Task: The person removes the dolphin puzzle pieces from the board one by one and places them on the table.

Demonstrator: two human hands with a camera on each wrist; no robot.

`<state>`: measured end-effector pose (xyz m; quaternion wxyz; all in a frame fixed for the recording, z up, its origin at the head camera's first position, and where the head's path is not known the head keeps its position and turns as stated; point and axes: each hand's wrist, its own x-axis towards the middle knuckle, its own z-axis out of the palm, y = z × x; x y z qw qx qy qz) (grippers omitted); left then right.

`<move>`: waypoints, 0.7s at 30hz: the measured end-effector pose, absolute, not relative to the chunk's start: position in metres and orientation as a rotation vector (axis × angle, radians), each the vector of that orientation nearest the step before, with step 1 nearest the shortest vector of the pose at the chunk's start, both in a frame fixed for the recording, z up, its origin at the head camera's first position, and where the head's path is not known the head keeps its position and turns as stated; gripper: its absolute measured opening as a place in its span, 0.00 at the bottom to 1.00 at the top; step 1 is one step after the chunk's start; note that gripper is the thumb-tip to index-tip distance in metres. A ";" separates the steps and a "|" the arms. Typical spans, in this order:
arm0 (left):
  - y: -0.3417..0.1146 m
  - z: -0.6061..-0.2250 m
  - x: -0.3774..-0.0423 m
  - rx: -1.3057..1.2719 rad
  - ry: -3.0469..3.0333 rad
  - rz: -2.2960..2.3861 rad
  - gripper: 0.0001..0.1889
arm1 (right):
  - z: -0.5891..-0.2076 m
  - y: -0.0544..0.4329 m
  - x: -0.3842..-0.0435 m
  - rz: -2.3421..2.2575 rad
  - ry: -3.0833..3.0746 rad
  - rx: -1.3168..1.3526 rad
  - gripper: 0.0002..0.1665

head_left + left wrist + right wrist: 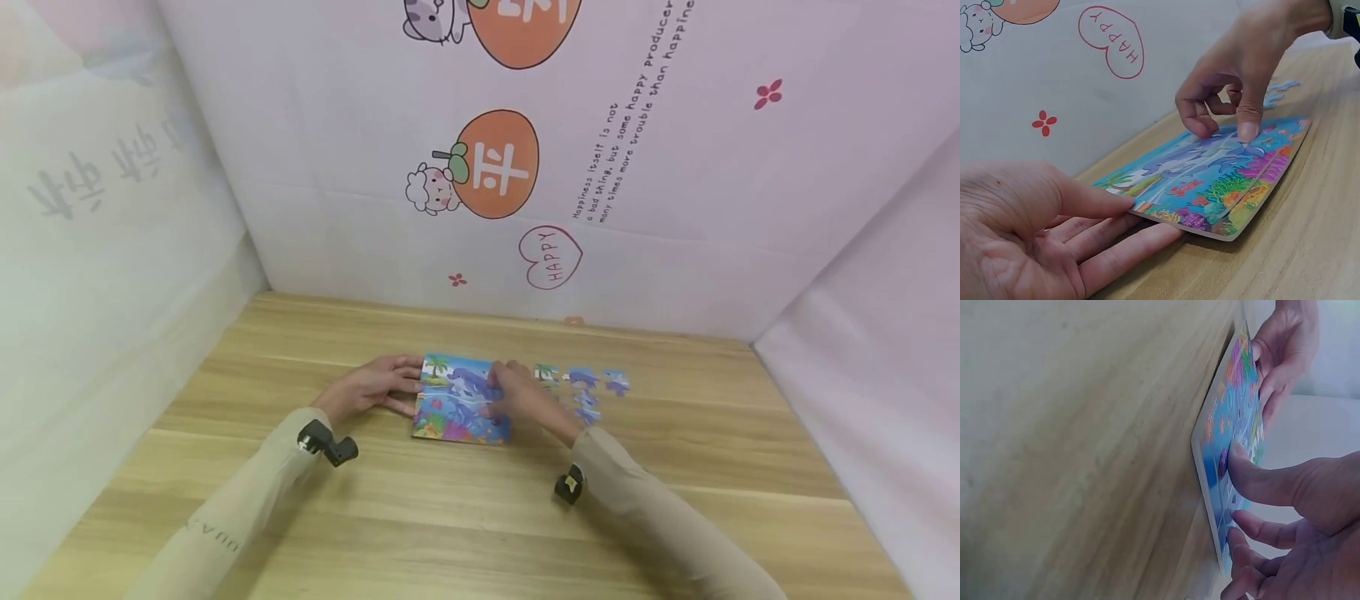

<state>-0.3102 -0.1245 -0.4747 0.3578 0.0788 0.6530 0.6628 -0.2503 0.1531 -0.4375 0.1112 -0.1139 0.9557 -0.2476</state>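
Observation:
A jigsaw puzzle [452, 421] with dolphins, coral and a palm tree lies in a flat board on the wooden table. My left hand [378, 383] holds its left edge; in the left wrist view the thumb [1107, 201] is on top and fingers reach beneath the rim. My right hand [525, 400] reaches over the puzzle's right side. Its thumb [1254, 475] and bent fingertips touch the picture a little apart. I cannot tell whether they pinch a piece. Just right of this hand lie loose puzzle pieces [583, 379].
The wooden table [450, 525] extends on all sides of the board. A white printed cloth [360, 192] hangs behind it, with more cloth at left and right. Small black cameras [327, 442] are strapped on both wrists over beige sleeves [247, 500].

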 end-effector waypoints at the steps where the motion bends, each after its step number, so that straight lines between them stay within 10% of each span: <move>1: -0.124 -0.475 -0.310 0.202 1.695 1.707 0.36 | -0.437 0.152 -0.251 -0.723 2.805 -0.336 0.27; 21: -0.120 -0.478 -0.296 0.297 1.845 1.699 0.39 | -0.446 0.153 -0.240 -0.633 2.883 -0.502 0.12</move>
